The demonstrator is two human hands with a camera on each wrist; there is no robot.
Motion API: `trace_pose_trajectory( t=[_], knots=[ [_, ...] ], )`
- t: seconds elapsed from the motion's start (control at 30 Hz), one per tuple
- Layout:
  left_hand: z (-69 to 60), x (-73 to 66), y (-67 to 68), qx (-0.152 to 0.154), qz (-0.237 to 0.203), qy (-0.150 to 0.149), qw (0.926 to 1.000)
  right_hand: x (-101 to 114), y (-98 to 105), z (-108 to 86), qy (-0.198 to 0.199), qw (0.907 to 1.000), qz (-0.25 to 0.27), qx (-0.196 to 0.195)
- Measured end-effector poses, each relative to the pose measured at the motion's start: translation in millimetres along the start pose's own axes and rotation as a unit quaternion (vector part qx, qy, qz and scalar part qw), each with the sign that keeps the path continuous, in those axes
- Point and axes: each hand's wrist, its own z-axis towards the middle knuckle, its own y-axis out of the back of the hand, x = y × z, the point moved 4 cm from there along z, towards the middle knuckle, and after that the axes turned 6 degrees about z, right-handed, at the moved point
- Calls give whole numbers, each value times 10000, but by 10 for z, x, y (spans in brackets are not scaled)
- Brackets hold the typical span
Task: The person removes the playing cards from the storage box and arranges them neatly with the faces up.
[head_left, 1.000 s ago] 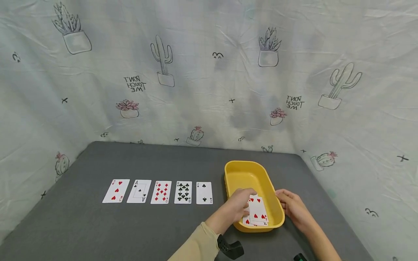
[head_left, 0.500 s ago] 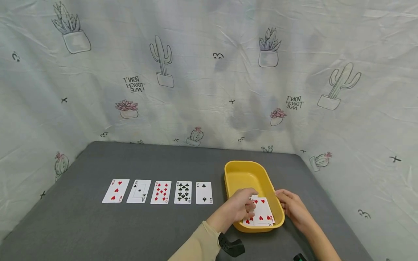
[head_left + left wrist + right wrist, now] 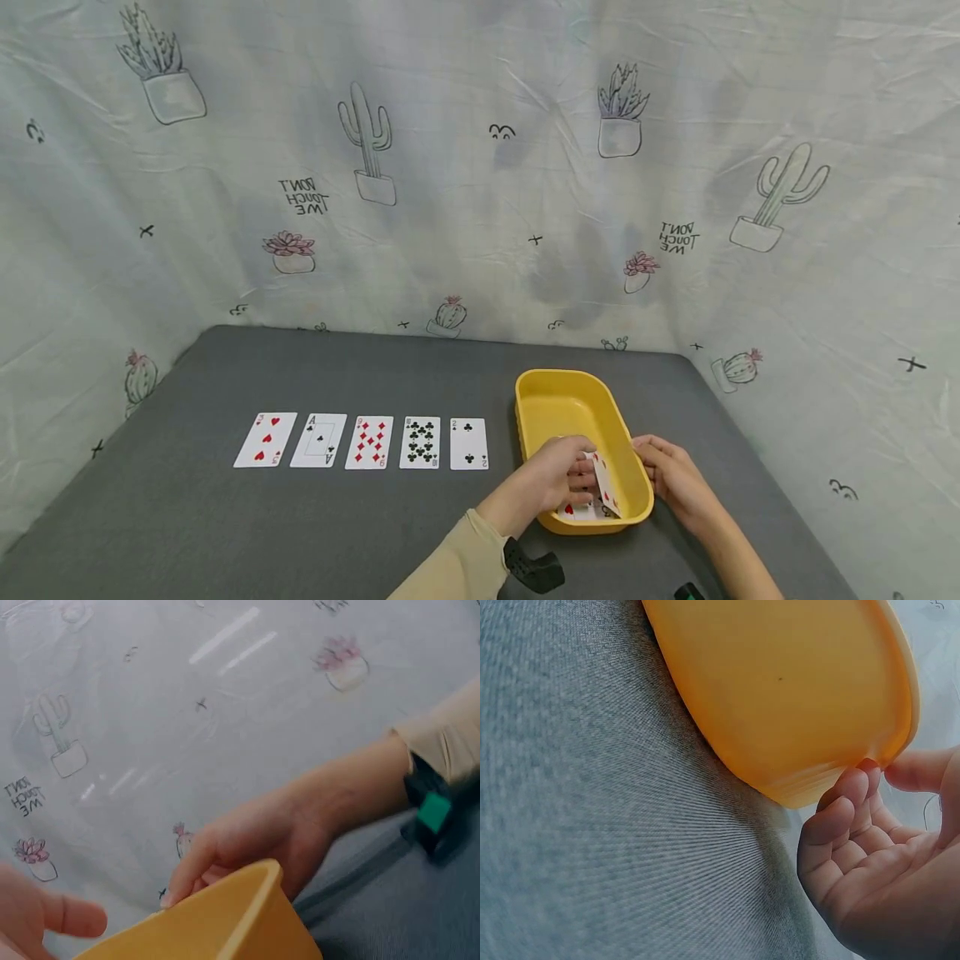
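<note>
Card [image 3: 608, 490] tilts inside the tray [image 3: 561, 407], pinched in curled left fingers [image 3: 581, 482]; right fingers [image 3: 832, 823] pinch the rim [image 3: 649, 490].

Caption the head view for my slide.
Five cards lined up; left hand holds a tilted card inside a yellow tray gripped by right hand.

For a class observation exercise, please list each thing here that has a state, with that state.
Five laid-out cards: flat, face up, apart
Yellow tray: open-topped, holds loose cards
Tilted card: raised inside tray
Left hand: inside tray, grip unclear
Right hand: pinches tray's rim
Backdrop cloth: hanging, creased
</note>
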Motion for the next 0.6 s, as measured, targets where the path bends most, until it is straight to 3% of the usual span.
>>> trace_pose_trajectory(
  t=[0.17,0.33,0.47,0.6],
  knots=[
    [-33,17,-60,-34,1078,-185,9940,5,0,3,-41,9999,-36,117],
    [-82,14,-87,-292,2429,-715,9670,15,-3,-1,-1,9998,-50,181],
    [-101,10,-112,-373,2743,-1290,9522,19,-5,-10,19,9997,-53,238],
    [-87,21,-121,-499,2930,-1437,9439,16,-9,-6,13,9997,-27,244]
  ],
)
